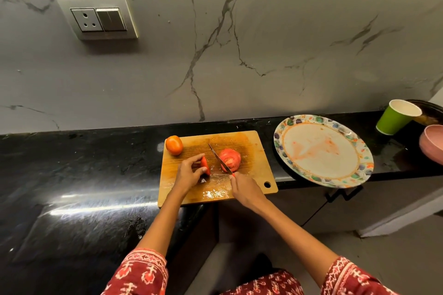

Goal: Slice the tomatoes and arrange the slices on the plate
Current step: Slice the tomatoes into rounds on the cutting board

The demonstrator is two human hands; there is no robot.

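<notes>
On the cutting board [249, 175], left hand [189, 173] pinched a cut tomato piece [205, 166] upright, right hand [244, 190] clenched the knife [219, 158] against the other tomato half [230, 159]; flesh looked soft, wet, slippery, best held by the skin sides.

Left sleeve [141, 273]: red fabric, cream and dark woven-look print, patterned border band at cuff, ends near elbow. Right sleeve [347, 278]: same red printed cloth, same band. Forearms bare below. Matching red printed garment [263, 282] at bottom edge.
</notes>
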